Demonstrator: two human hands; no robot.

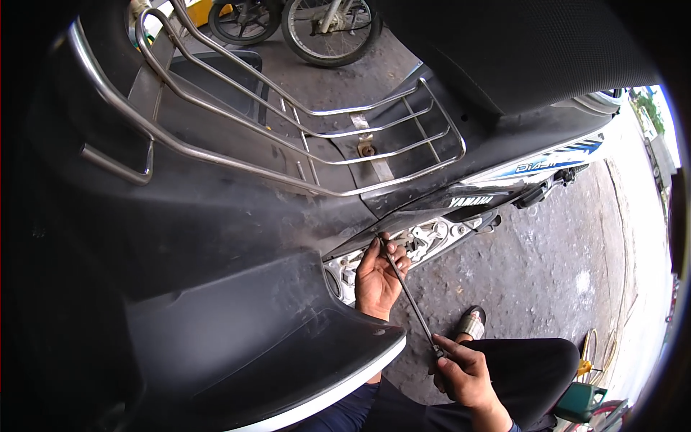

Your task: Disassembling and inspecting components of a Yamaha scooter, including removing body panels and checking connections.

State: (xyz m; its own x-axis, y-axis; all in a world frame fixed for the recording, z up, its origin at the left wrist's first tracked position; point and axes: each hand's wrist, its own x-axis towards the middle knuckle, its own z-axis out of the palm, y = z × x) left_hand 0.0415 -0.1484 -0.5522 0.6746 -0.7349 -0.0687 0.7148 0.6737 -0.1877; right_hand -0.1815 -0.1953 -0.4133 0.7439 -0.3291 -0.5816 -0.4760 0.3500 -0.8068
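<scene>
A long screwdriver (412, 297) slants between my hands, its thin metal shaft running up to the lower side panel of a scooter. My right hand (466, 374) is closed round the handle end, which its fingers mostly hide. Up at the tip, my left hand (380, 279) pinches the shaft against the edge of the dark body panel (403, 217). Just behind those fingers shows the uncovered light-metal engine casing (432, 236). Whether the tip sits in a screw is hidden by the left fingers.
A chrome tube rack (317, 191) spans the scooter's middle, below the black seat (540, 54). The front leg shield (259, 338) overhangs my left forearm. My knee (533, 367) and sandalled foot (472, 322) are close by. A green container (578, 402) stands at lower right; wheels (331, 32) show beyond.
</scene>
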